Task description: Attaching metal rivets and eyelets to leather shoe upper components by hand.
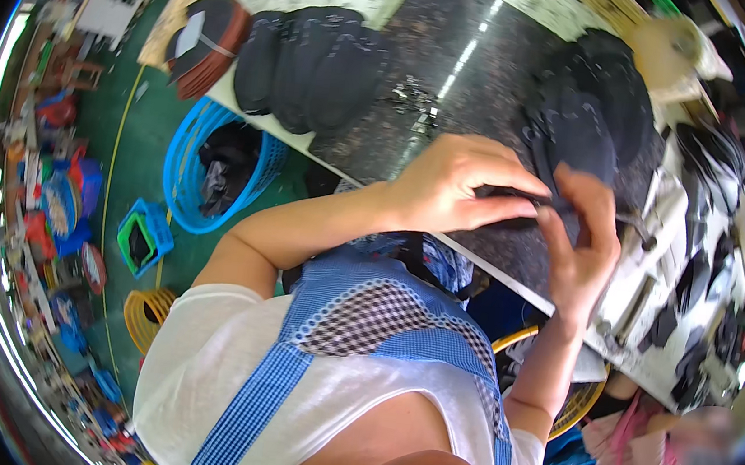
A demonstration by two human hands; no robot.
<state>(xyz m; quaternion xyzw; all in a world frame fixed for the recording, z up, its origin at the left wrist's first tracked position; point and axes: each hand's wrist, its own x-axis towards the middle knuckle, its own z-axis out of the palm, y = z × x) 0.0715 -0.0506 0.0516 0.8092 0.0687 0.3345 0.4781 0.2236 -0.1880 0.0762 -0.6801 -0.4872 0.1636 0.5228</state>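
Over one glossy, speckled slab (509,74), we see the left hand (445,186), knuckles up, pinching a thin dark piece (506,192) between nearly closed thumb and fingers; the right hand (593,224) curls at its end, its hold unclear to us. Two matte black piles (308,67) and one rust-edged stack (215,48) lie beyond.

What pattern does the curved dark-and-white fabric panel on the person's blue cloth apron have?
Checked: the curved dark-and-white fabric panel shows best in the head view.
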